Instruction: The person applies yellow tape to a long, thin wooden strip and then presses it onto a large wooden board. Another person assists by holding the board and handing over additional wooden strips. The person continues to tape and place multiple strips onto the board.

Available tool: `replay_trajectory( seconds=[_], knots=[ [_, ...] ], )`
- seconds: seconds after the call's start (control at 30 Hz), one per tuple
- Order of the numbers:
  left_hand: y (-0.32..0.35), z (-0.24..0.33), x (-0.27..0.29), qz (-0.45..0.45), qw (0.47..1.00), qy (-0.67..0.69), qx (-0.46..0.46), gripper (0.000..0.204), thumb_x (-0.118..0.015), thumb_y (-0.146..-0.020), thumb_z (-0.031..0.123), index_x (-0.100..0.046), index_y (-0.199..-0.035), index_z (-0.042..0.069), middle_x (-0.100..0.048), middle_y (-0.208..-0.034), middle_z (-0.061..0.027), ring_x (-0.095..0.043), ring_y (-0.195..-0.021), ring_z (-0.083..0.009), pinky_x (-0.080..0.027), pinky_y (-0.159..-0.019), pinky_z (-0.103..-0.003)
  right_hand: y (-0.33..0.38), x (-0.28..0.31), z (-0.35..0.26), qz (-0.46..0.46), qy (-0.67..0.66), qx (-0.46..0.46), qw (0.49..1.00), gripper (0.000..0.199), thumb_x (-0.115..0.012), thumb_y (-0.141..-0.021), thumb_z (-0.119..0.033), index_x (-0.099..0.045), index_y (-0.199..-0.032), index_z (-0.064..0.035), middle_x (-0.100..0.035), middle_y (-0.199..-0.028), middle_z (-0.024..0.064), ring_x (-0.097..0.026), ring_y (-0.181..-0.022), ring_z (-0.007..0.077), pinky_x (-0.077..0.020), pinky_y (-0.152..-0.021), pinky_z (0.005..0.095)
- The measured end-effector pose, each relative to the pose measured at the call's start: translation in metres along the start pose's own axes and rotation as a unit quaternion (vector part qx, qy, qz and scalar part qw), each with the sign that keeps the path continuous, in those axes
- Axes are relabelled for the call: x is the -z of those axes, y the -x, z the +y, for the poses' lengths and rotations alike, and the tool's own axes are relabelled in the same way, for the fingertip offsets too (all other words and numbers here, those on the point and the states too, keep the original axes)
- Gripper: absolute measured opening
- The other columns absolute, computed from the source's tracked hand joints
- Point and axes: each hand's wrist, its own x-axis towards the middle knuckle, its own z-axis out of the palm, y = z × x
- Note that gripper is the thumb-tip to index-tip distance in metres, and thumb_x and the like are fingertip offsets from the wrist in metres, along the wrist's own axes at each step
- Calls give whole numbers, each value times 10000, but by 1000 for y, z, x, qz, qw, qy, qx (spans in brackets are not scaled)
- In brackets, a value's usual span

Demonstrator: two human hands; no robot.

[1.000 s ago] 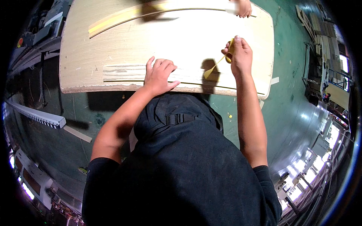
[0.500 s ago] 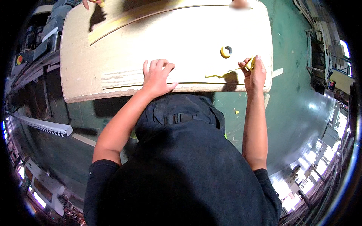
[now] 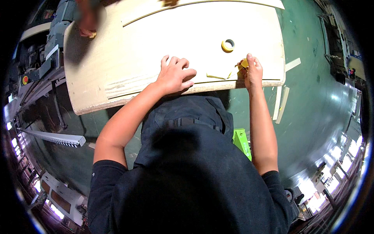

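Note:
My left hand [image 3: 174, 75] rests near the front edge of the pale board-topped table [image 3: 167, 43], fingers loosely bent and apart. Beneath and beside it, thin wooden strips [image 3: 130, 85] lie along that edge. My right hand [image 3: 253, 73], above the table's front right, pinches a piece of yellow tape [image 3: 244, 62] between thumb and fingers. The tape's loose tail [image 3: 218, 76] trails left, low over the board. Farther back stands a yellow tape roll [image 3: 224, 46], apart from both hands. What lies under my left palm is hidden.
Across the table, another person's blurred hand [image 3: 89, 23] holds something small and yellow. A long thin wooden strip [image 3: 233, 1] lies along the far side. Offcuts [image 3: 283, 103] lie on the green floor at right; a bright green object [image 3: 241, 143] stands beside me.
My left hand has shifted right along the front edge, and my right hand left with the tape. The far strip has moved right, and the other person's hand reaches in farther at upper left.

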Motion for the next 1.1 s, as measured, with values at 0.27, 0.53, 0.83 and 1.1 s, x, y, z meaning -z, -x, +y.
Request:
replay_trajectory(
  seconds=[0.27, 0.53, 0.83, 1.1],
  knots=[
    [-5, -1, 0, -10, 1000, -23, -18, 295, -807, -829, 395, -715, -1086, 284, -566, -1152, -51, -540, -1141, -307, -274, -1141, -680, 5, -6, -4, 26, -43, -14, 999, 345, -758, -1010, -399, -606, -919, -103, -681, -844, 63, -717, -786, 186, -598, -698, 315],
    [-6, -2, -1, -24, 999, -27, -18, 318, -811, -822, 414, -687, -1063, 248, -561, -1160, -54, -532, -1157, -305, -264, -1140, -675, 10, -8, -11, 24, -36, -15, 999, 319, -731, -1033, -358, -607, -914, -89, -678, -835, 68, -716, -787, 189, -603, -716, 318],
    [-8, -2, 1, -28, 999, -16, -10, 395, -820, -844, 425, -716, -1190, 265, -595, -1238, -48, -540, -1223, -298, -242, -1181, -659, 3, -3, -1, 14, -32, -6, 999, 316, -729, -1032, -365, -606, -925, -94, -676, -866, 66, -718, -794, 204, -600, -707, 320],
    [-16, -21, -4, 28, 992, -10, -120, 129, -773, -911, 286, -762, -1007, 201, -626, -1171, -39, -570, -1174, -284, -304, -1154, -611, 1, -6, 0, 14, -14, 7, 1000, 284, -734, -1029, -327, -602, -900, -110, -689, -819, 60, -719, -753, 185, -581, -672, 305]
  ],
)
